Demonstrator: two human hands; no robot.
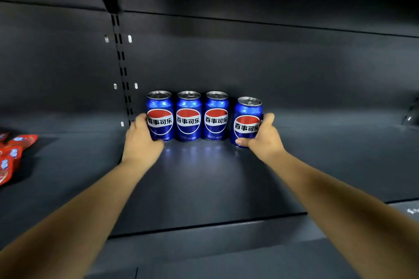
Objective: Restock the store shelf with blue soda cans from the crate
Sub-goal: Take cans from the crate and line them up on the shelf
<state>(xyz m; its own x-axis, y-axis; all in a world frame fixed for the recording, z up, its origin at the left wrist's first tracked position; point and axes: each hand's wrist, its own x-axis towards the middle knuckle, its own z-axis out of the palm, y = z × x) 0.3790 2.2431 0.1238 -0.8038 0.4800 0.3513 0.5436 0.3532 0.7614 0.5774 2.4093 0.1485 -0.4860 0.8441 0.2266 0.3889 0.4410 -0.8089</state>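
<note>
Dark grey metal is all around you: a deep store shelf [204, 188] with a back wall and a slotted post [122, 70] on the left side.

Your left hand [141, 142] is wrapped around the first can [160, 116], the one at the left end of the row, with the thumb low on its front. Your right hand [264, 137] holds the fourth can [247, 122] the same way, thumb across the bottom of the front and fingers behind it. That can sits a little nearer to you than the others and just apart from them. Between your hands stand the second can [188, 116] and the third can [216, 115], side by side, far back near the wall. All four stand upright with the labels facing you.

These cans are smooth and shiny, so they may slip (hold them around the middle, not by the top). If they are full, they should feel a bit heavy and firm. Thin metal can dent, so I would not squeeze hard.

Each label has a red, white and blue circle with the Chinese words 百事可乐 on the white band. Small print near the bottom is too blurry to read.

Far to the left lie some red snack packets [13, 154]. No crate is in sight.
</note>
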